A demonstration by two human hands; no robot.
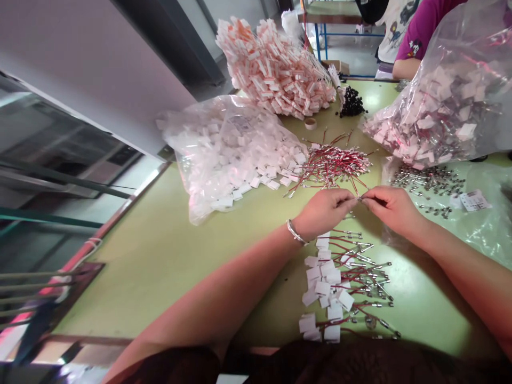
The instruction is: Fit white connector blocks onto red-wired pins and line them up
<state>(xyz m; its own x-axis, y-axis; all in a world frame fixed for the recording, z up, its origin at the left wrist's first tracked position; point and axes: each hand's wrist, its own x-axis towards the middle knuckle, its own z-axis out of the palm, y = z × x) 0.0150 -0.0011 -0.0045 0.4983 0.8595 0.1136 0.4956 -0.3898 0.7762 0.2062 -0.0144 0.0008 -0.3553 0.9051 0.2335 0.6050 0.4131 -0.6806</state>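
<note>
Above the green tabletop [160,256], left hand [326,210] and right hand [394,209] pinch a red-wired metal end [359,198], seemingly for fitting; the next move likely needs steady alignment

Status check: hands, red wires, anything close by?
Left hand and right hand pinching, meeting at red wire. Wire pile just beyond. Clear bag left of pile.

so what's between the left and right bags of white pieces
In the head view, a pile of red wires lies between the left bag and the right bag, with a small roll and black pieces farther back.
</note>
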